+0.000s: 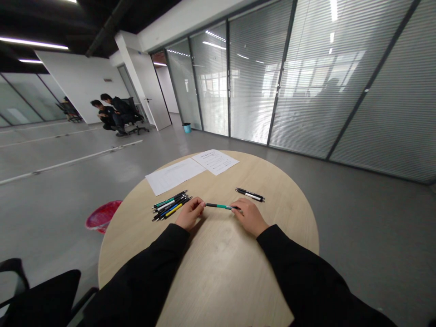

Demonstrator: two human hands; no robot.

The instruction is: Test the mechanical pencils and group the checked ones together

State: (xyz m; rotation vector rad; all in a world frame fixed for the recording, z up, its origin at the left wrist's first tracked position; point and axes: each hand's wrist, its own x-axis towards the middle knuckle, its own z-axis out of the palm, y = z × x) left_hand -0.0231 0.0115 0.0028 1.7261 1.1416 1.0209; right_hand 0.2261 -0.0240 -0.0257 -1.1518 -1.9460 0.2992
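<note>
Between my two hands a green and black pen [220, 206] lies level, just over the table top. My left hand [191, 212] is closed on its black end with thumb and fingertips. At the other end, my right hand [250, 215] pinches the dark tip near the clip. A bundle of several pens [170, 205], with green, white, blue and yellow barrels, rests just left of my left hand. Beyond my right hand lie black and white pens [250, 195], side by side.
The round wooden table [218, 281] carries two sheets of paper, a blank-looking one [175, 175] and a printed one [215, 162], at its far edge. A red basin [102, 217] stands on the floor at left, near a black chair [51, 295]. Two people [117, 113] sit far off.
</note>
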